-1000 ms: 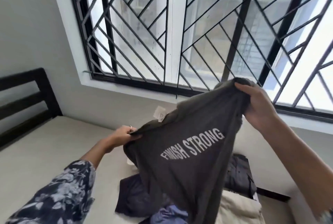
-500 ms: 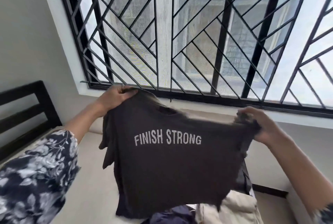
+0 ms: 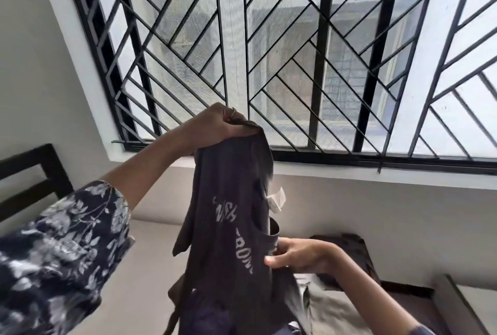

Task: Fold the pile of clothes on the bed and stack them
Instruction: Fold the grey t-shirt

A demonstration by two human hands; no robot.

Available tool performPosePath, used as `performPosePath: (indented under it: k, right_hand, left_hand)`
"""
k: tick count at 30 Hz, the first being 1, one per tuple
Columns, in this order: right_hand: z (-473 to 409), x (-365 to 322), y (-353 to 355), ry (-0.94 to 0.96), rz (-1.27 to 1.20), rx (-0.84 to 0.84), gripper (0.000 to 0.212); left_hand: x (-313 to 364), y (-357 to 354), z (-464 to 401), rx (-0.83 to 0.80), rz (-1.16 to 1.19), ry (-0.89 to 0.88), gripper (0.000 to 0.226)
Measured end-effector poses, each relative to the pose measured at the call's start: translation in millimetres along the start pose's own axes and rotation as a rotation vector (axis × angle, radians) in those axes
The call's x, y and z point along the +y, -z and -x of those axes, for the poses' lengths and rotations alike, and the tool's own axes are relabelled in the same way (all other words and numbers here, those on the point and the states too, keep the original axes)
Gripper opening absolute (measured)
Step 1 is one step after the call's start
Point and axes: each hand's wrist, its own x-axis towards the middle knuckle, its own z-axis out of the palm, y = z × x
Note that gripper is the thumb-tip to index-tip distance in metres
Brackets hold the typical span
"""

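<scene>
- left hand (image 3: pixel 215 126) up high in front of the window grille (image 3: pixel 295 52), fingers curled and pinching one top corner of the dark grey T-shirt (image 3: pixel 228 227)
- shirt hangs from that pinch in mid-air over the bed (image 3: pixel 134 267), long axis close to vertical; white chest lettering runs down the cloth, partly lost in folds; white label (image 3: pixel 277 200) sticks out on its right edge
- right hand (image 3: pixel 298 255) low, at the shirt's right edge about mid-length; thumb on the near face, fingers behind the cloth – reads as a light pinch, fingers mostly hidden so can't tell how firm
- key relation: the two grips sit one above the other along the shirt's length, left on top, right below and slightly to the right, so the cloth is bunched narrow, not spread
- judgement: right hand is nearer the free edge, so it's the one to travel out and up to open the shirt flat before laying it down
- unfolded pile (image 3: pixel 336 305) (beige, dark, blue pieces) lies under the shirt toward the bed's right edge; shirt hem drapes down to it, contact unclear
- dark headboard (image 3: pixel 29 173) at the bed's left end
</scene>
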Motion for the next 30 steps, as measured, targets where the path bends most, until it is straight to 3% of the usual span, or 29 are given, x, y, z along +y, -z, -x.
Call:
performPosePath:
  k: [3,6,12,15,18,21,25,28,30]
  right_hand:
    - [-9,-14,-14,0.109,0.012,0.128,0.021]
    - [-10,-19,-9,0.179,0.019,0.259,0.017]
    - [8,-27,21,0.284,-0.019,0.496,0.019]
    - [24,-39,41,0.408,-0.068,0.589,0.015]
    - [43,-56,56,0.513,-0.187,0.565,0.07]
    - [61,-73,64,0.523,-0.175,0.547,0.091]
    - [77,-93,68,0.562,-0.144,0.529,0.084]
    - [93,-102,66,0.645,-0.199,0.444,0.048]
    - [101,-108,63,0.684,-0.267,0.385,0.044]
  left_hand:
    - [-3,3,-2,0.011,-0.027,0.019,0.037]
    - [-11,10,-4,0.044,-0.038,0.043,0.042]
    - [-33,32,1,0.072,0.09,0.149,0.017]
    - [-50,47,4,0.015,0.1,0.201,0.028]
    - [-61,59,8,-0.117,0.072,0.236,0.032]
    - [-64,67,12,-0.242,0.084,0.271,0.015]
    - [-66,76,18,-0.363,0.063,0.287,0.02]
    - [-64,77,22,-0.295,0.102,0.227,0.028]
    - [-67,77,21,-0.231,0.176,0.198,0.034]
